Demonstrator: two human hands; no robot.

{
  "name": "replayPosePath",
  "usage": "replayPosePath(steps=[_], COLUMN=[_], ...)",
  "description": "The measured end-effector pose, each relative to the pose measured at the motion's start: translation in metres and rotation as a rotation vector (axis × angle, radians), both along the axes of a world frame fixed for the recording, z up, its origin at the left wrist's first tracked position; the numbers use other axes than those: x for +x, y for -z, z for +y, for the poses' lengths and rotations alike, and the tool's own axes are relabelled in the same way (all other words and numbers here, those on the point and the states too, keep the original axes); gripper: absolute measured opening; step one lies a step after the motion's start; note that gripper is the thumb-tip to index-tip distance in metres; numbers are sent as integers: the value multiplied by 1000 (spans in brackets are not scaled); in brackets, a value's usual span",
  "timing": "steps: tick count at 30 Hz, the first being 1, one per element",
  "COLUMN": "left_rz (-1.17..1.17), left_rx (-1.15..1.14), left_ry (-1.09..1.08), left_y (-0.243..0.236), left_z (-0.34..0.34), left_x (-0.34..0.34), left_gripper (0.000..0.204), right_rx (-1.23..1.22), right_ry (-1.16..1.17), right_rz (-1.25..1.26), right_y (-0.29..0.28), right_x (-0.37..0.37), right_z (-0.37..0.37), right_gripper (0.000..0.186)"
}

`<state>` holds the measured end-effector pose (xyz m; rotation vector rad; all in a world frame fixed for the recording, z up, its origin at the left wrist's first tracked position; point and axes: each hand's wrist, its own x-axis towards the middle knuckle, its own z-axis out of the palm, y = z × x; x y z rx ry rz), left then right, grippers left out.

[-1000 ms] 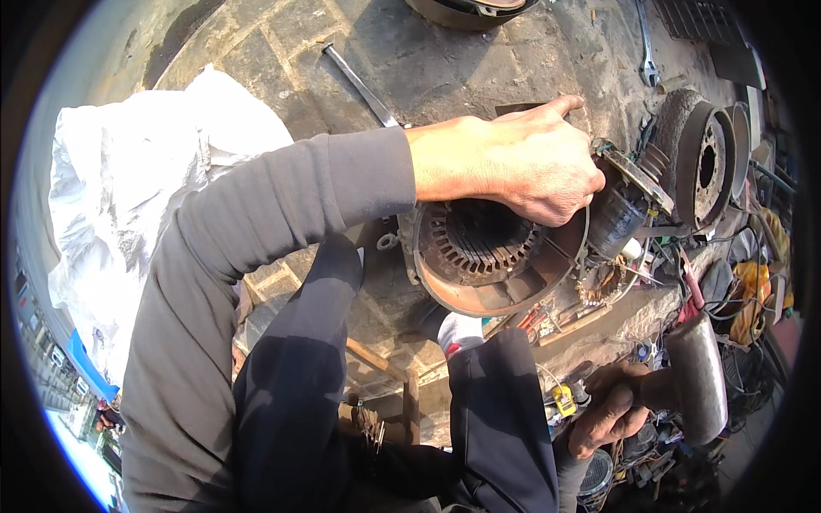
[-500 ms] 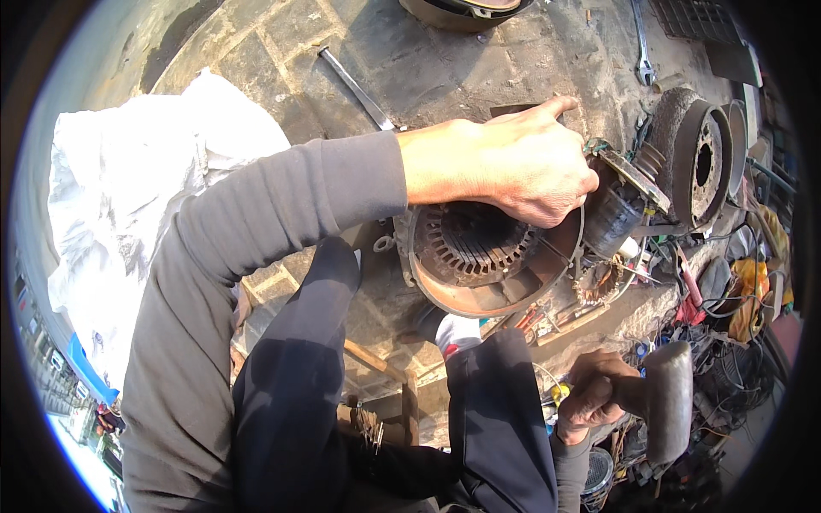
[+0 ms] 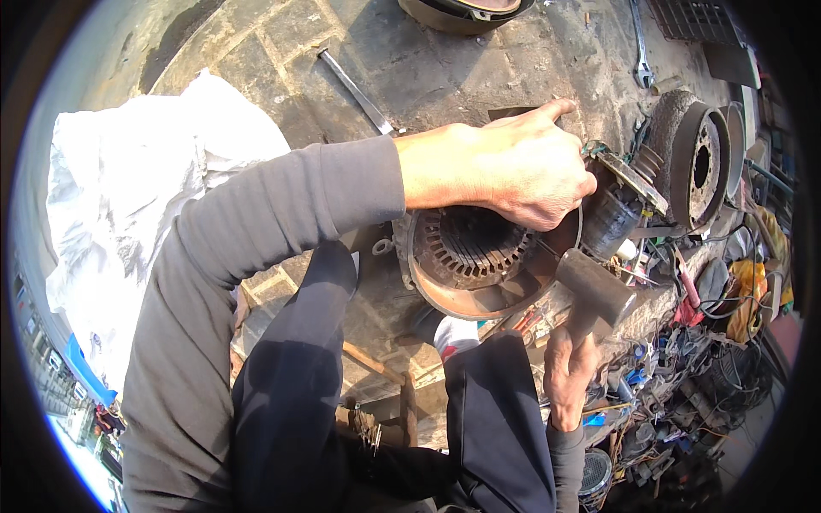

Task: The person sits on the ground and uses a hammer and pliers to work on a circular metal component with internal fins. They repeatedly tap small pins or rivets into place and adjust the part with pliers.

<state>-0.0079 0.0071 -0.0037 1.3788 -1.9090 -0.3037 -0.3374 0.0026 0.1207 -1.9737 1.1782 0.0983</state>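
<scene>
My right hand [image 3: 571,374] is wrapped round the short handle of a hammer [image 3: 597,288]. Its thick cylindrical metal head is beside the near right rim of a round, rusty motor housing [image 3: 457,301]. The housing has a slotted ring inside and stands between my knees and my left hand. My left hand [image 3: 534,167] lies over the housing's far right rim, one finger stretched out and the others curled down. What those curled fingers grip is hidden; a thin straight edge shows inside the housing below them. Right of this hand is a dark cylindrical part with a flange [image 3: 617,214].
A flat metal bar [image 3: 355,90] lies on the paved ground. White sheeting [image 3: 145,171] is at left, a round pan-like part [image 3: 462,17] at the far edge. A wheel-like drum [image 3: 697,158] and an adjustable wrench [image 3: 641,56] are at right, above heaped scrap parts [image 3: 667,410].
My right hand has swung the hammer up and to the left, from beside my right knee to the housing's near right rim. My left hand has barely moved.
</scene>
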Motion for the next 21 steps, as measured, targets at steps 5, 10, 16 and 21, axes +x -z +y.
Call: replayPosePath(steps=[5, 10, 16, 21], left_rz=[37, 14, -20, -75], left_rx=[-11, -3, 53, 167], left_ry=[14, 17, 14, 62], left_y=[1, 0, -4, -12], left_z=[1, 2, 2, 5], left_x=[1, 3, 2, 5], left_gripper=[23, 21, 21, 20], right_rx=[-161, -187, -31, -179], right_ry=[132, -74, 127, -35], right_rz=[-374, -515, -197, -537], right_y=[-17, -6, -16, -6], right_x=[-3, 13, 9, 5], right_z=[3, 6, -4, 3], right_gripper=[34, 30, 27, 40])
